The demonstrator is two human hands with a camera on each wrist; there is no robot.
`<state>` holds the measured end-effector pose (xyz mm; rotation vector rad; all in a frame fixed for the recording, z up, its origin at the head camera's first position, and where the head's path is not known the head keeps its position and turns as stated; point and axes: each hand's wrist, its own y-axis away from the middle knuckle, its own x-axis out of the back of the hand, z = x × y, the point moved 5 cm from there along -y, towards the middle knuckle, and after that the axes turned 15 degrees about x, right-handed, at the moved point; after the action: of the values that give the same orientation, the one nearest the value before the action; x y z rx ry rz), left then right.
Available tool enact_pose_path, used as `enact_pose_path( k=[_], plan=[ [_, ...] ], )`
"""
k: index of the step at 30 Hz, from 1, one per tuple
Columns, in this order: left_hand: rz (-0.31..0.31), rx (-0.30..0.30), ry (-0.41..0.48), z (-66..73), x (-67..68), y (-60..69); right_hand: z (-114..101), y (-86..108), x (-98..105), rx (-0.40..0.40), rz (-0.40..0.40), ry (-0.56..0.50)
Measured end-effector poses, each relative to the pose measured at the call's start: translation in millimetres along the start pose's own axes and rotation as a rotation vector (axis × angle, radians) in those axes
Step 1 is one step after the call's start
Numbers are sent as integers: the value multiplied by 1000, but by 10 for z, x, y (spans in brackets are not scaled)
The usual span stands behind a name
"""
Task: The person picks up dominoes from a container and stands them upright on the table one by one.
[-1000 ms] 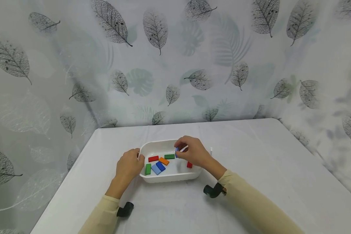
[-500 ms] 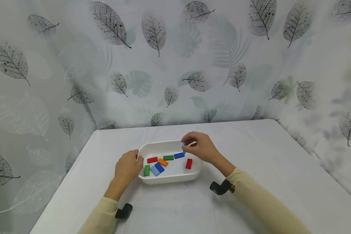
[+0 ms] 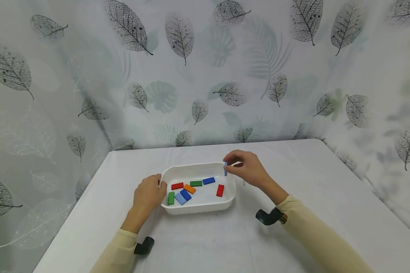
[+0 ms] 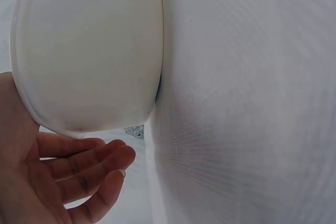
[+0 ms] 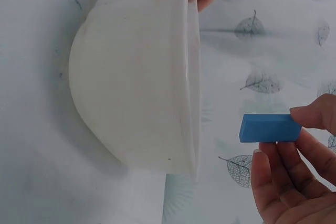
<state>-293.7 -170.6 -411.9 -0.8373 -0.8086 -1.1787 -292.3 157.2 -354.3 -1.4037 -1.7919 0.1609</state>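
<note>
A light blue rectangular block [image 5: 270, 128] is pinched between the thumb and fingers of my right hand [image 3: 246, 167]. In the head view that block stands upright, raised over the right end of a white oval-cornered tray [image 3: 201, 207]. My left hand [image 3: 148, 195] grips the tray's left rim, with its curled fingers [image 4: 92, 179] outside the wall. Flat inside the tray lie a red block [image 3: 177, 186], an orange block [image 3: 189, 189], a green block [image 3: 196, 183], a blue block [image 3: 208, 181] and several others. One red block [image 3: 220, 190] lies apart toward the right.
The tray stands on a table [image 3: 205, 242] covered with white cloth. Leaf-patterned curtain [image 3: 205, 76] hangs behind the table and along its sides. A dark wrist camera mount [image 3: 269, 217] sticks out beneath the right forearm, and another mount [image 3: 144, 245] beneath the left.
My right hand has lifted the light blue block and moved right with it, from over the tray's middle to its right end. My left hand stays on the rim.
</note>
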Motion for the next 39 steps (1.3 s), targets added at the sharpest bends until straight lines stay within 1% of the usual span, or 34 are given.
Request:
enact_pose_path(
  k=[9, 21, 30, 39],
  plan=[
    [0, 3, -2, -12, -7, -4, 114, 112, 127, -27, 37, 14],
    [8, -7, 9, -7, -1, -3, 244, 248, 314, -33, 70, 28],
    [2, 0, 15, 3, -9, -6, 363, 331, 429, -82, 79, 25],
    [2, -5, 16, 1, 8, 5, 506, 431, 485, -112, 87, 56]
  ],
)
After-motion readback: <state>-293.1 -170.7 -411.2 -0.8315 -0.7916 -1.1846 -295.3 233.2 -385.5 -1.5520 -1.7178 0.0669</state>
